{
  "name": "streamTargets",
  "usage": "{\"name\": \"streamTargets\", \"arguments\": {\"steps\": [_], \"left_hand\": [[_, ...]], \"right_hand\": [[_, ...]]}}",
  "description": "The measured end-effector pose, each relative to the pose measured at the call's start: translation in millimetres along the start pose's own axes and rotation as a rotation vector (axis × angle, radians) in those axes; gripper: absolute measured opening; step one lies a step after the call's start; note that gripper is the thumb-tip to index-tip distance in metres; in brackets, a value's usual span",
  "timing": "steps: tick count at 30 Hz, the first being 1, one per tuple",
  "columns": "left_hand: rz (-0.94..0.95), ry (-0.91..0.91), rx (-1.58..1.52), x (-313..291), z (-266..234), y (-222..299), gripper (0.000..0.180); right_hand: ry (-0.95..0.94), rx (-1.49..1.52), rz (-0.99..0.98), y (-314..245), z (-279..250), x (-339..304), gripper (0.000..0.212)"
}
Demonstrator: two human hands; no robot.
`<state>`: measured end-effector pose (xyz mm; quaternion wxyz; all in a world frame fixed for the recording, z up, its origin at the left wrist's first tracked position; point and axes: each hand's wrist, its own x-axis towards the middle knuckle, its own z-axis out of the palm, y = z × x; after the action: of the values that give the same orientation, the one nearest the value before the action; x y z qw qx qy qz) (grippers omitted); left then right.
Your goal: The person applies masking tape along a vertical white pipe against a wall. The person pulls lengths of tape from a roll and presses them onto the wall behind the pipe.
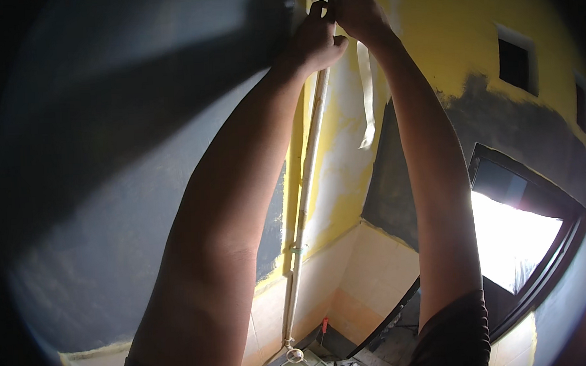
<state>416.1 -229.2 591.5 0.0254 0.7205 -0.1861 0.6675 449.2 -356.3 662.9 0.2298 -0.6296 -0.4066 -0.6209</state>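
Observation:
Both arms reach up to a thin cream-white pipe (308,159) that runs down the wall corner. My left hand (316,43) is closed round the pipe near the top edge, thumb on its right side. Just above and right of it, my right hand (362,15) is curled closed against the same pipe; whatever its fingers grip is hidden. A pale tape-like strip (367,98) dangles below the right hand, its lower end loose and its top end out of sight by the wrist.
Dark grey paint covers the left wall (111,210); the right wall (443,19) is yellow with grey patches. A dark-framed window (521,238) lets in bright light at right. Below are beige tiles (381,257), a red-handled tool (325,325) and a round white fitting (294,355).

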Motion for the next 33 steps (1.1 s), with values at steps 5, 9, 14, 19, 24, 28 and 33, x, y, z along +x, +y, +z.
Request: {"name": "streamTargets", "arguments": {"steps": [5,9,14,19,24,28,33], "left_hand": [[-0.013,-0.023,-0.07,6.8,13.9,24.1,0.067],[0.055,-0.006,0.24,8.9,-1.0,-19.0,0.088],[-0.034,-0.056,0.177,-0.1,-3.8,20.6,0.086],[-0.113,-0.015,0.263,6.6,0.7,24.9,0.084],[-0.173,0.027,0.38,10.4,16.2,37.8,0.085],[-0.252,-0.123,0.683,22.1,14.6,49.4,0.087],[-0.391,-0.2,0.741,32.9,22.4,75.3,0.085]], "right_hand": [[0.015,-0.044,0.075,24.5,-2.2,-0.3,0.026],[0.277,-0.106,-0.238,-19.3,-24.0,-47.6,0.014],[0.211,0.162,0.318,45.6,-115.7,-210.8,0.017],[0.174,0.112,0.655,81.3,-141.8,-457.1,0.018],[-0.01,0.279,1.01,3.9,-191.9,-727.2,0.014],[-0.208,0.148,1.24,-119.9,-266.5,-887.5,0.016],[-0.475,0.214,1.465,-175.4,-309.8,-972.5,0.013]]}}
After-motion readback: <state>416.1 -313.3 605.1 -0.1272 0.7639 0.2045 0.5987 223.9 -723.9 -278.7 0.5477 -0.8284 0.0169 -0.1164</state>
